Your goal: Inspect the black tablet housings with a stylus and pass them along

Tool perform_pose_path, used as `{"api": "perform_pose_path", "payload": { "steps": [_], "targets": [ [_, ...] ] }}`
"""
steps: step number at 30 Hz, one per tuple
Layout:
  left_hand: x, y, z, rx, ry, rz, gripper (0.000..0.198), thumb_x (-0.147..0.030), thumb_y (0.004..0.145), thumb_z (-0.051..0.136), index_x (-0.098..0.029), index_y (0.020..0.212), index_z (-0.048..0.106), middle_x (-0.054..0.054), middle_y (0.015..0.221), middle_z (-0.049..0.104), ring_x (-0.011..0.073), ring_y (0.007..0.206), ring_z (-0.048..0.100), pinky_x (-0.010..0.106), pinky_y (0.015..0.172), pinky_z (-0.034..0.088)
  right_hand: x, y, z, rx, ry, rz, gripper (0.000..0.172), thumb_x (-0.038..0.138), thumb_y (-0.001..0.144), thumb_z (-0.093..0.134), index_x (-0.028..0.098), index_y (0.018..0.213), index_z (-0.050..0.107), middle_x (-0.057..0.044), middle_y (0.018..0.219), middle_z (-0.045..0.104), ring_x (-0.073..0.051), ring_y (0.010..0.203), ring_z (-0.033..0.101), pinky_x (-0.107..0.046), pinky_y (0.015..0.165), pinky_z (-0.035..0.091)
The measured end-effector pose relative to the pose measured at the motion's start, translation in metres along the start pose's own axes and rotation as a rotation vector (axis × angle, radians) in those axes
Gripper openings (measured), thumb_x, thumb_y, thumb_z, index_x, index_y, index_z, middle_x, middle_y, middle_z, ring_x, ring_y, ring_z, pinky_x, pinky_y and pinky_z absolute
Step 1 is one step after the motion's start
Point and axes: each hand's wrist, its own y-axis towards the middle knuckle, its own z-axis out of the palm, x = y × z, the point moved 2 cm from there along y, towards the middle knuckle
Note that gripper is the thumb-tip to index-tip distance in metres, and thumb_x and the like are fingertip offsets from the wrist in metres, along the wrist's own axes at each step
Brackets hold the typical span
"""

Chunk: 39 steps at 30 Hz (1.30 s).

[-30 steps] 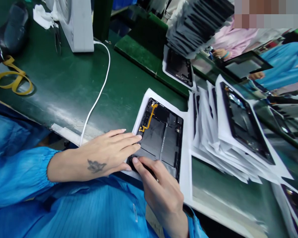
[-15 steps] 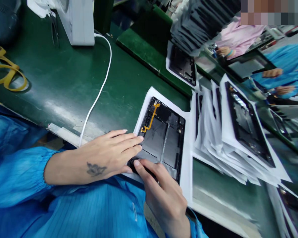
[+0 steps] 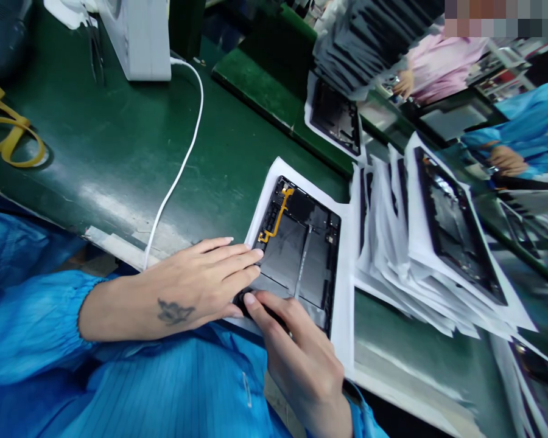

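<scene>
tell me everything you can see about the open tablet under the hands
The open tablet is a flat, black, rectangular shell with its insides showing. An orange ribbon bends along its upper left side, and a thin pale strip runs between dark grey panels. It lies aslant on a white sheet. The left hand is flat, fingertips over its left edge; the bent fingers of the right hand are at the near left corner, partly hiding it.
</scene>
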Motion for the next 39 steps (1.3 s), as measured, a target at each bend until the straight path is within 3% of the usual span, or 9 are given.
{"api": "perform_pose_path", "payload": {
  "steps": [5,11,18,22,29,32,34,37,39],
  "targets": [
    [0.000,0.000,0.000,-0.016,-0.005,-0.006,0.045,-0.039,0.108,0.039,-0.012,0.142,0.052,0.011,0.154,0.049,0.0226,0.144,0.046,0.040,0.122,0.034,0.001,0.006,-0.003,0.009,-0.022,-0.013,0.035,-0.001,0.095,0.049,0.014,0.121,0.066,-0.011,0.105,0.073,-0.014,0.073,0.061,-0.028,0.064,0.053],
    [-0.003,0.000,0.003,0.025,0.073,0.009,0.049,-0.041,0.110,0.031,-0.009,0.142,0.051,0.013,0.155,0.048,0.0237,0.145,0.044,0.042,0.122,0.032,0.002,0.015,-0.008,0.062,-0.108,-0.175,0.027,0.005,0.100,0.043,0.008,0.112,0.067,-0.013,0.099,0.074,-0.016,0.069,0.058,-0.030,0.058,0.046],
    [-0.004,0.002,0.002,0.002,0.076,0.009,0.047,-0.039,0.109,0.038,-0.005,0.138,0.054,0.016,0.149,0.053,0.0273,0.139,0.051,0.044,0.118,0.039,0.009,0.030,-0.020,0.211,-0.289,-0.275,0.031,0.011,0.102,0.044,0.014,0.091,0.072,-0.009,0.094,0.075,-0.015,0.065,0.056,-0.032,0.054,0.042],
    [-0.003,0.001,0.005,-0.007,0.085,-0.004,0.053,-0.044,0.109,0.033,-0.006,0.139,0.054,0.015,0.150,0.053,0.0268,0.140,0.050,0.044,0.118,0.039,0.012,0.030,-0.023,0.191,-0.297,-0.258,0.031,0.010,0.103,0.042,0.015,0.095,0.072,-0.009,0.094,0.074,-0.015,0.067,0.056,-0.031,0.055,0.042],
    [0.000,0.003,0.001,0.008,0.089,0.050,0.048,-0.038,0.110,0.034,-0.005,0.138,0.054,0.016,0.146,0.056,0.0258,0.140,0.051,0.044,0.117,0.041,0.006,0.034,-0.016,0.161,-0.309,-0.290,0.035,0.013,0.104,0.038,0.016,0.090,0.071,-0.006,0.089,0.073,-0.015,0.065,0.054,-0.033,0.054,0.040],
    [0.001,0.000,-0.008,-0.003,0.051,0.039,0.047,-0.037,0.107,0.042,-0.005,0.141,0.051,0.019,0.149,0.053,0.0275,0.140,0.051,0.045,0.115,0.045,-0.003,0.025,-0.019,0.074,-0.204,-0.239,0.033,0.009,0.103,0.037,0.016,0.107,0.069,-0.007,0.095,0.074,-0.015,0.072,0.060,-0.030,0.059,0.046],
    [0.000,-0.005,-0.013,-0.048,0.040,0.020,0.046,-0.035,0.106,0.047,-0.006,0.141,0.051,0.019,0.148,0.054,0.0284,0.136,0.055,0.044,0.111,0.050,-0.005,0.012,-0.024,-0.098,-0.094,-0.102,0.033,0.009,0.099,0.050,0.019,0.128,0.062,-0.007,0.100,0.073,-0.016,0.079,0.063,-0.030,0.066,0.051],
    [-0.003,-0.015,-0.017,-0.140,0.042,0.025,0.034,-0.023,0.104,0.051,-0.008,0.134,0.056,0.016,0.136,0.064,0.0259,0.125,0.064,0.041,0.104,0.056,-0.001,-0.011,-0.028,-0.470,0.210,0.220,0.059,0.014,0.093,0.066,0.026,0.148,0.049,0.002,0.074,0.061,-0.015,0.062,0.056,-0.031,0.060,0.049],
    [-0.006,-0.020,-0.016,-0.168,0.053,0.040,0.030,-0.014,0.102,0.052,-0.010,0.131,0.059,0.014,0.131,0.068,0.0243,0.122,0.066,0.040,0.103,0.057,0.004,-0.021,-0.025,-0.596,0.480,0.364,0.042,0.025,0.100,0.059,0.026,0.141,0.057,0.005,0.060,0.048,-0.013,0.053,0.048,-0.031,0.057,0.046]
  ]
}}
